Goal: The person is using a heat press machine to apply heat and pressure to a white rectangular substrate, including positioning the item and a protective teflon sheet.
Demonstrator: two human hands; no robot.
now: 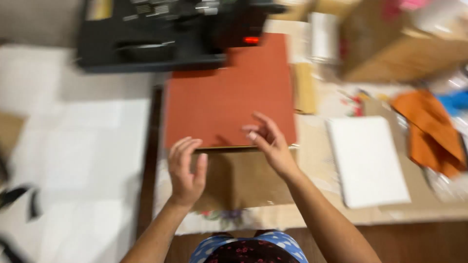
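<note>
Watching from my remote station, I begin at the left. At about 11 o'clock stands the black press machine (156, 34), with a small red light on its right side.

Below it, the left hand (185, 168) is open with the fingers close together and curved, and it grips nothing. It is over the left upper corner of the brown sheet (239, 182). The picture is blurred, so I cannot tell whether the fingertips really touch it.

The brown sheet lies flat at 6 o'clock from the red pad (229, 97), and its far edge meets the near edge of the pad.

The right hand (268, 141) is also open, with the fingers spread apart and nothing clamped. It is over the seam where the sheet and pad meet.

In my judgement the sheet handles best with flat palms and light, equal pressure from both corners, so that it moves straight and does not crease. I would keep the fingers low and away from the machine head (the pad may be warm).

At 3 o'clock lies a white pad (368, 160), and further right an orange cloth (429, 131).
</note>
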